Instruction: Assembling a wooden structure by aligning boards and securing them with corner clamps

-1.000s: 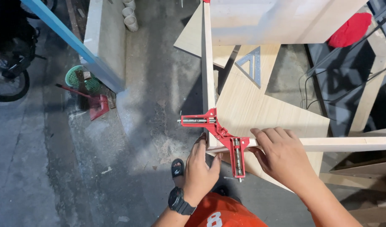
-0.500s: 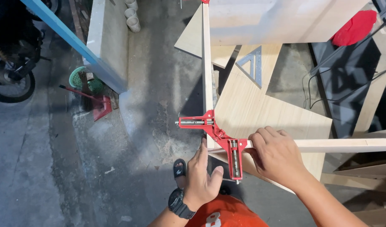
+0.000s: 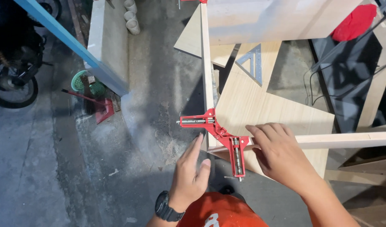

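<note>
left hand (image 3: pixel 191 174) lifted off clamp (image 3: pixel 220 133), fingers spread

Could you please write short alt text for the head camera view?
Seen from above, a red corner clamp joins two wooden strips at a right angle. The right hand rests on one strip beside the clamp; the open left hand hovers near its corner, above a concrete floor.

One head-worn camera looks steeply down, close above the red corner clamp (image 3: pixel 220 134) and concrete floor (image 3: pixel 54 168).
</note>
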